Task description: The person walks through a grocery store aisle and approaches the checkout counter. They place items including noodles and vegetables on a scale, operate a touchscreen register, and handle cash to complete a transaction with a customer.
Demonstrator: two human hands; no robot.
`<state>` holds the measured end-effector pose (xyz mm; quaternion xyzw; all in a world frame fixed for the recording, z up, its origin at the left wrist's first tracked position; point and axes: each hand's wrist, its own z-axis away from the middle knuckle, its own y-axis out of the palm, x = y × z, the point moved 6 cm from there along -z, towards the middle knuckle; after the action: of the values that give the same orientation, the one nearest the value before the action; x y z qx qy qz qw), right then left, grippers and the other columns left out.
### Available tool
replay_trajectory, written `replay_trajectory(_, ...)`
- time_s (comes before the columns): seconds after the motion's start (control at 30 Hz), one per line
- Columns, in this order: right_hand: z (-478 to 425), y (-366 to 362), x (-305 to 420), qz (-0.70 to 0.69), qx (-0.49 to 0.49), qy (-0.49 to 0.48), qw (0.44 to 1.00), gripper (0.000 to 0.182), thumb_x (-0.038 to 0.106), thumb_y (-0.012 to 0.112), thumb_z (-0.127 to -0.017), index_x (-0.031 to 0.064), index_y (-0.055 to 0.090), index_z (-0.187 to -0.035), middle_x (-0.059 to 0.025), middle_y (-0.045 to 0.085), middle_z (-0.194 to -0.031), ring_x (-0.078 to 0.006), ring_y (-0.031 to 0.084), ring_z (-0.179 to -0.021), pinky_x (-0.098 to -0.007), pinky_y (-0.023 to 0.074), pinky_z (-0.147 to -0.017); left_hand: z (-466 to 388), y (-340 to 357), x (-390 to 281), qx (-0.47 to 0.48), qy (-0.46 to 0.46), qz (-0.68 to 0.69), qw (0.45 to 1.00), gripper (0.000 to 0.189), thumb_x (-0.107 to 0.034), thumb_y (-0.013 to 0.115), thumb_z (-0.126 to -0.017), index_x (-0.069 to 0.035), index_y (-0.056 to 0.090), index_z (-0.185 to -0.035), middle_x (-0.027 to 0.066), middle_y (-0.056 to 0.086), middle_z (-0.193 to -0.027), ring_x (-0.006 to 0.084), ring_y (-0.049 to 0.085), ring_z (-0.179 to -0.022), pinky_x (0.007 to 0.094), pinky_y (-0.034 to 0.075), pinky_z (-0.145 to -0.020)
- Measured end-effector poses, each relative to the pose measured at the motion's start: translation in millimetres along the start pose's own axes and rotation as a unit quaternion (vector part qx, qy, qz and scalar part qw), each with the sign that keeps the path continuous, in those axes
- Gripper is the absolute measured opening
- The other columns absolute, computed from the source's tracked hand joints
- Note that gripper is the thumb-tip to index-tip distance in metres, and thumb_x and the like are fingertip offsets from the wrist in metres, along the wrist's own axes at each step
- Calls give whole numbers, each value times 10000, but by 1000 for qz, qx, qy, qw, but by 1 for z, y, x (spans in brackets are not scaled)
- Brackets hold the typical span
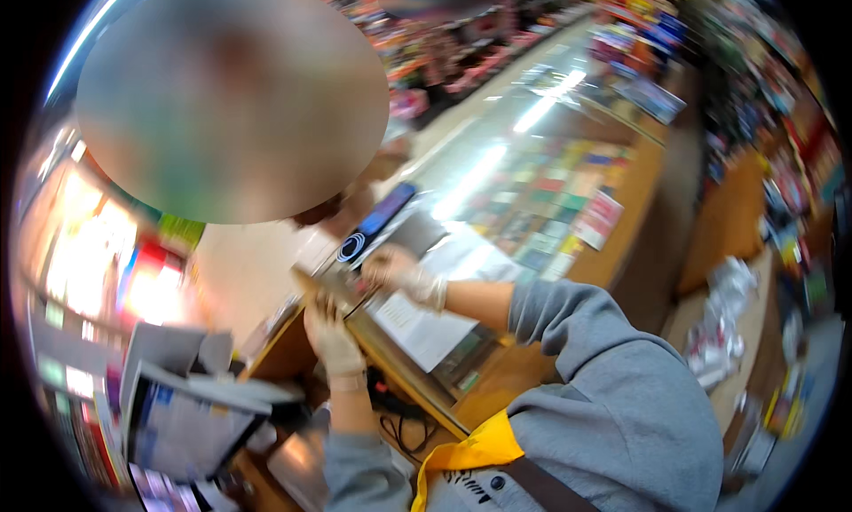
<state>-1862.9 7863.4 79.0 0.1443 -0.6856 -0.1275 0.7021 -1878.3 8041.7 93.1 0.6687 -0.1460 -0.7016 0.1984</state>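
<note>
My left hand, in a pale glove, is raised at the corner of the glass-topped counter. Its fingers are beside a tan flat edge; blur hides whether they grip it. Also gloved, my right hand is over the counter with its fingers curled downward. Whether something small is between those fingers cannot be made out. Close to it lie a white sheet of paper and another pale sheet. Just beyond is a dark phone-like device, with a coiled white cable beside it.
Across the counter stands a person, mostly blurred out. Small boxes show through the counter glass, near a red-and-white card. A monitor is at lower left, black cables beneath the counter, and clear plastic bags at right.
</note>
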Motion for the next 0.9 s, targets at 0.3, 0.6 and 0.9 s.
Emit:
replay_trajectory(0.3, 272, -16, -39, 97, 26, 90, 991, 269, 257, 529, -910, 21, 560, -786, -34, 581, -674, -102, 527, -615, -254, 438, -578, 210, 63, 38, 389, 84, -249, 883, 526, -393, 457, -941, 13, 453, -1275, 165, 398, -1367, 277, 355, -1285, 377, 256, -1064)
replay_trajectory(0.6, 409, -73, -18, 191, 1, 84, 978, 192, 101, 600, -782, -28, 634, -920, -132, 652, -862, -243, 603, -813, -335, 484, -747, 340, 127, 121, 615, -14, -318, 722, 350, -184, 566, -886, 2, 533, -1181, 170, 563, -1171, 264, 546, -1096, 315, 428, -925)
replay_trajectory(0.9, 478, -231, 39, 148, 33, 63, 986, 214, 74, 592, -809, -6, 614, -1006, -129, 644, -982, -233, 584, -949, -322, 462, -807, 418, 265, 221, 599, -321, -183, 710, 598, -424, 565, -889, 27, 452, -1266, 106, 531, -1206, 185, 503, -1106, 259, 398, -955)
